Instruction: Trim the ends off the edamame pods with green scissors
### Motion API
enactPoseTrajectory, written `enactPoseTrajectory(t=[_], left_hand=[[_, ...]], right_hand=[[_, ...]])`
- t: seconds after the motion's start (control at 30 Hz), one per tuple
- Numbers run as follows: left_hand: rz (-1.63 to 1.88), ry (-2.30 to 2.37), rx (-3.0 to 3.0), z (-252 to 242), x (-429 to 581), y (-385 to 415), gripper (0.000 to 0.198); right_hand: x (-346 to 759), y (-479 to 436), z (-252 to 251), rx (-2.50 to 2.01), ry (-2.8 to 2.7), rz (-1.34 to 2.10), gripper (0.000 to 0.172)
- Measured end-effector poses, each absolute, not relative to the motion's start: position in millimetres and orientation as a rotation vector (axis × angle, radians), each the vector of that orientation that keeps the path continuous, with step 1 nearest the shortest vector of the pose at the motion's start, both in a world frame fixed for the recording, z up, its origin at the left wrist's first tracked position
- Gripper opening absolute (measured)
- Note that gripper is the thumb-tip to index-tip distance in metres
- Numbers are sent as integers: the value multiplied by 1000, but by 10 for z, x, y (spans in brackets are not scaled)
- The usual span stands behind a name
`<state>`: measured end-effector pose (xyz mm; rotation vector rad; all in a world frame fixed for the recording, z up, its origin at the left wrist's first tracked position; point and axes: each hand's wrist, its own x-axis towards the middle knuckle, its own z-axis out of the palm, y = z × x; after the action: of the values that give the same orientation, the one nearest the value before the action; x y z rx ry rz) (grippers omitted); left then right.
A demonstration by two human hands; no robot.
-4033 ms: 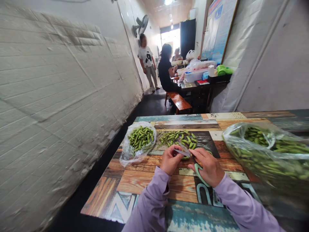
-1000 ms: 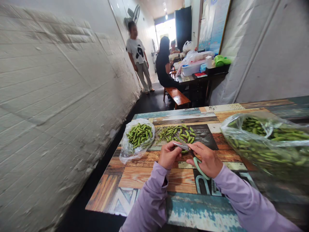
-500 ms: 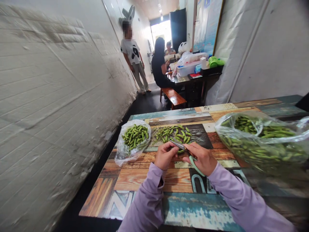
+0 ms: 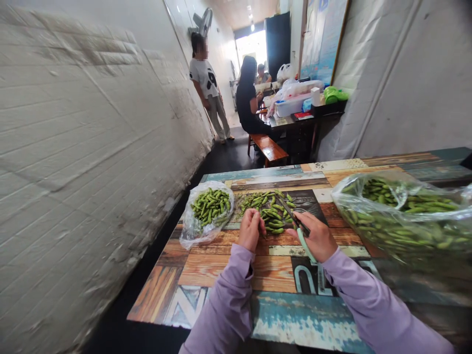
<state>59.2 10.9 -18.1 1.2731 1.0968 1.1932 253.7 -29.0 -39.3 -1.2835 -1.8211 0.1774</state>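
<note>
My right hand (image 4: 317, 237) grips a pair of scissors (image 4: 304, 244) with pale green handles, the dark blades pointing up and left over loose green soybean pods (image 4: 272, 216) on the table. My left hand (image 4: 250, 231) is closed, thumb against curled fingers, just left of the scissors and apart from them. Whatever it pinches, if anything, is hidden. Beyond it, small trimmed bits (image 4: 248, 202) lie beside the pods. An open clear plastic bag (image 4: 189, 235) with pods in it stands to the left. A larger clear bag (image 4: 341, 199) full of pods sits on the right.
The patchwork wood-pattern table (image 4: 236, 270) spans the foreground, with a white brick wall (image 4: 92, 147) to its left. Farther back are a red-brown bench (image 4: 271, 147), a seated person in black (image 4: 248, 105), a standing person (image 4: 206, 81) and a cluttered table (image 4: 295, 118).
My hands have drawn apart. The scissors have moved right, away from my left hand, and their blades now point more steeply up over the pods. My left fingers have curled in.
</note>
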Motion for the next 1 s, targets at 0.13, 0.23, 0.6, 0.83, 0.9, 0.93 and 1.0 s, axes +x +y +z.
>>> enactPoseTrajectory(t=[0.13,0.23,0.6,0.83,0.9,0.93,1.0], left_hand=[[1098,1273,1916,-256,657,87,15],[861,1391,2248,-265,721,73,21],[443,1565,2505,-199,734,42,17],[894,1439,2213,-240,648,45,8],[1018,1345,2005,-243,635,61,8],[1066,1283,1886,-241,632,70,8],[1127,1141,1640,-232,631,82,13]], right_hand=[[2515,-299,-391,-1285,-1820,170,37],[2502,-307,-380,-1280,-1822,165,36],[2510,-293,-410,-1270,-1840,167,37],[2530,-288,-432,-1288,-1813,111,39],[2529,-293,-431,-1284,-1815,108,39],[2528,-296,-429,-1281,-1821,114,39],[2524,-304,-421,-1275,-1835,138,39]])
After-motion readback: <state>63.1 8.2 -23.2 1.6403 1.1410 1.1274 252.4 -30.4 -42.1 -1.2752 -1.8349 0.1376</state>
